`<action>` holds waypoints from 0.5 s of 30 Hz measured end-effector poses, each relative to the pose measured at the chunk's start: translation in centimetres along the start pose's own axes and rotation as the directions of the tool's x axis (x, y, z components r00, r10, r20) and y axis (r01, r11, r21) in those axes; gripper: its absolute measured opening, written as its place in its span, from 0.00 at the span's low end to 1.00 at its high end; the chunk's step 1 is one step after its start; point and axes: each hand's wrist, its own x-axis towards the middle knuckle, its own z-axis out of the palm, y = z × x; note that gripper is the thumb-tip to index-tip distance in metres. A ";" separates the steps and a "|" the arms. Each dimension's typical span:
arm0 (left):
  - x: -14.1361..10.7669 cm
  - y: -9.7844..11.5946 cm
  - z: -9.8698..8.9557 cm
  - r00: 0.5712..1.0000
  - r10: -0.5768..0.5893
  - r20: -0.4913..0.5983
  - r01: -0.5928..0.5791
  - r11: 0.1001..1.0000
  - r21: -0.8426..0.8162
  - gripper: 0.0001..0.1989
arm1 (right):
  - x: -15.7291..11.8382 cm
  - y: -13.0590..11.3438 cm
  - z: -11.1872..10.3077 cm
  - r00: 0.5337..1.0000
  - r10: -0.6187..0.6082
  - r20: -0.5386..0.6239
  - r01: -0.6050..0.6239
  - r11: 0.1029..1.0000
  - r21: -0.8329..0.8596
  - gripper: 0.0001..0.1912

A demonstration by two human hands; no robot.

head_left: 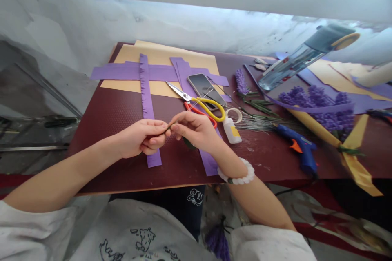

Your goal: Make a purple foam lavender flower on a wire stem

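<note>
My left hand [148, 136] and my right hand [194, 130] meet above the front of the table, fingertips nearly touching. Both pinch a thin dark green strip of tape [169, 128]; a wider dark green piece [189, 143] shows under my right palm. Most of what the fingers grip is hidden. Beneath my left hand lies a fringed purple paper strip [146, 98]. Just beyond my right hand are scissors [211, 109] with yellow and red handles, and a small white glue bottle [232, 130]. Another purple strip [209, 162] passes under my right wrist.
A phone [203, 85] rests on purple and tan paper [122, 55]. To the right are thin wires [255, 123], a blue glue gun [301, 147], a clear water bottle [290, 63], one purple flower stem [241, 81] and a wrapped purple bouquet [324, 108]. The table edge [122, 190] runs close to my body.
</note>
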 end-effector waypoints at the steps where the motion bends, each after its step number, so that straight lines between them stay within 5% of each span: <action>1: 0.0 0.0 0.1 1.000 -0.011 -0.010 0.011 1.000 0.009 0.11 | 0.0 0.0 0.0 1.000 0.006 -0.002 -0.006 1.000 -0.009 0.09; 15: 0.1 -0.2 -0.3 0.995 0.061 0.080 -0.062 0.998 0.007 0.09 | 0.0 0.0 -0.2 1.000 0.014 0.004 -0.014 0.999 0.036 0.10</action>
